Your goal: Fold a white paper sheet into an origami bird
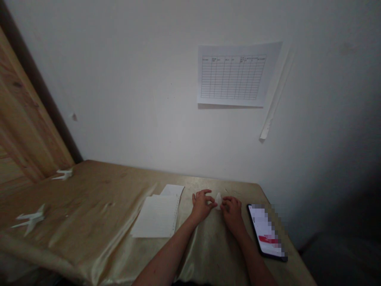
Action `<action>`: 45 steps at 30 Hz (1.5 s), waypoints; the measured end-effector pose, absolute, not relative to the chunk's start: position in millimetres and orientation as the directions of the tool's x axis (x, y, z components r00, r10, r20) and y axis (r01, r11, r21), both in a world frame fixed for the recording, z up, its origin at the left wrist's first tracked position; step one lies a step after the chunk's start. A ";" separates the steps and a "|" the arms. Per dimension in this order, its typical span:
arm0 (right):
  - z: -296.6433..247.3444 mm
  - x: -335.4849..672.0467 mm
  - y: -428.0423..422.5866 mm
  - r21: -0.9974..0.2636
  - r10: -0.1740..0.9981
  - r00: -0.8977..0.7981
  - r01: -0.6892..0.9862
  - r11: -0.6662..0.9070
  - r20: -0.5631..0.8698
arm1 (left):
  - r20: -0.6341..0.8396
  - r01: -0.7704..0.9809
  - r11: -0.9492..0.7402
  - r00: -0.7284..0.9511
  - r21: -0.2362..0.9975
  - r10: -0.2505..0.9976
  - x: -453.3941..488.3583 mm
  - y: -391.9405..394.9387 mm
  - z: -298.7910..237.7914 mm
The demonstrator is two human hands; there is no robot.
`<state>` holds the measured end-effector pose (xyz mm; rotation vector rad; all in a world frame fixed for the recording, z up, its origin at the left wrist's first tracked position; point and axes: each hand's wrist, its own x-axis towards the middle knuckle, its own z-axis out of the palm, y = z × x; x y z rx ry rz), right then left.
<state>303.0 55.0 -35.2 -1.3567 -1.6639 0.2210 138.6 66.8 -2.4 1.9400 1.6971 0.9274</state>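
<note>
A small piece of folded white paper (218,200) stands between my two hands over the cloth-covered table. My left hand (204,204) pinches its left edge between thumb and forefinger, the other fingers curled loosely above. On the opposite side, my right hand (231,210) grips the right edge with its fingertips. The paper narrows to a point at the top; its finer folds are too small to make out.
A stack of white paper sheets (157,216) lies left of my hands. To the right rests a phone (266,232) with its screen lit. Two folded paper figures (31,219) sit at the table's left. A printed table sheet (232,77) hangs on the wall.
</note>
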 end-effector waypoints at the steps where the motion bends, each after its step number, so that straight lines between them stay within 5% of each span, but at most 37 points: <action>1: -34.9 303.9 55.0 -0.646 0.840 0.064 0.671 0.364 0.539 | 0.218 0.714 -0.179 0.038 0.677 0.975 138.8 66.6 -2.8; 45: -39.7 308.7 57.4 -0.656 0.840 0.056 0.653 0.378 0.539 | 0.294 0.741 -0.202 0.006 0.640 0.956 137.3 70.9 -9.4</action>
